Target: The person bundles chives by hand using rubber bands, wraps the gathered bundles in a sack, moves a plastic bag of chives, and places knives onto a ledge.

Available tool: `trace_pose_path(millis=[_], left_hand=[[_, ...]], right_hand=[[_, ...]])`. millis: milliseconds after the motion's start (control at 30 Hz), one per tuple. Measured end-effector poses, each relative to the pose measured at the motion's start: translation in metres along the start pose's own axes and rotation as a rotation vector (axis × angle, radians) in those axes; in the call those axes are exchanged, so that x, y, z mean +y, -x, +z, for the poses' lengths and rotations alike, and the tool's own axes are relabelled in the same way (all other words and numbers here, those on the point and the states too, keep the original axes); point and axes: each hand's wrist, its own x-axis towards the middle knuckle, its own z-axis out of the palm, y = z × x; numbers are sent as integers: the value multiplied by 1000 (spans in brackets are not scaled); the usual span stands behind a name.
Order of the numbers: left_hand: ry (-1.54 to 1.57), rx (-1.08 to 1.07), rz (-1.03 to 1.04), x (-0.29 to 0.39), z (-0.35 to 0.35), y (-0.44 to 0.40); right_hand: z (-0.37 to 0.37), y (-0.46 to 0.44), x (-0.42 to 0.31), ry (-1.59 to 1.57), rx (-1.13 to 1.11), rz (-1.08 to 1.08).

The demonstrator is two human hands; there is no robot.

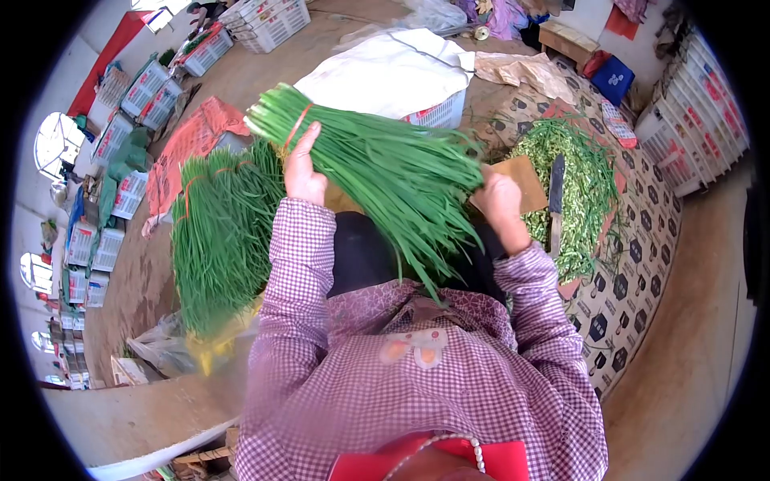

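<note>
A long bundle of Chinese chives, with a red band near its pale cut ends, lies slanted across the space above my lap. My left hand is wrapped round it just below the band, thumb on top. At the leafy end, my right hand is closed on the leaf tips; its fingers are partly hidden. Beside that hand are a brown board and a knife, which rests over a heap of chive trimmings. More banded chive bundles stand to the left of my left arm.
Straight ahead, a white sheet covers a crate. Stacked white crates stand at the right, and more crates line the left wall. An orange-red sack lies behind the bundles. Patterned sheeting covers the floor at right.
</note>
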Motion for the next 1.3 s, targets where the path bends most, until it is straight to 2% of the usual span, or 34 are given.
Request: trace_pose_path(millis=[33,67,133,200,233,267,333,400,467,533,600,633,667,733,767,800,867,933,1000,1133,1200,1267,1300], left_hand=[[16,44,-10,4,-7,-7],[54,42,8,6,-14,-13],[87,26,41,11,-20,-17],[78,36,86,11,-21,-18],[66,45,129,12,-20,-17],[62,43,129,12,-19,-16],[67,15,148,9,-14,-11],[59,20,138,7,-7,-8],[53,32,131,3,-4,-7],[56,62,69,-2,-5,-12],[61,56,59,-1,-5,-16],[54,61,77,-2,-6,-16],[45,71,93,-2,-8,-15],[64,69,52,-1,-15,-17],[58,61,63,-2,-15,-17],[51,50,75,-3,-12,-16],[63,35,58,-5,-7,-15],[85,11,20,-10,-2,-11],[68,3,38,-12,2,-11],[88,16,53,-14,4,-11],[86,11,54,-14,6,-10],[65,11,51,-16,8,-10],[66,11,49,-16,10,-6]], right_hand=[[-3,0,14,-27,93,-20],[-8,0,28,20,70,13],[-25,-6,40,-146,121,97],[-44,-8,31,-658,263,161],[-65,-6,16,-845,240,172],[-79,-3,-4,-848,242,175],[-97,8,-46,-978,186,-143],[-104,14,-73,-675,-65,-302],[-96,9,-95,-516,-245,-306],[-75,6,-100,-474,-275,-332],[-62,2,-106,-1113,-183,-396],[-68,3,-104,-1339,-200,-359],[-78,6,-98,-1579,-268,-229],[-82,-3,-83,-1766,-407,-347],[-90,-3,-77,-1619,-547,-245],[-87,-4,-83,-1619,-546,-247],[-76,-8,-101,-1180,-280,-337],[-75,-8,-110,-842,-193,-398],[-71,-4,-116,-760,-147,-453],[-70,9,-112,-972,-302,-420],[-59,8,-112,-860,-232,-468],[-63,9,-122,-548,-167,-463],[-50,7,-125,-529,-86,-496]])
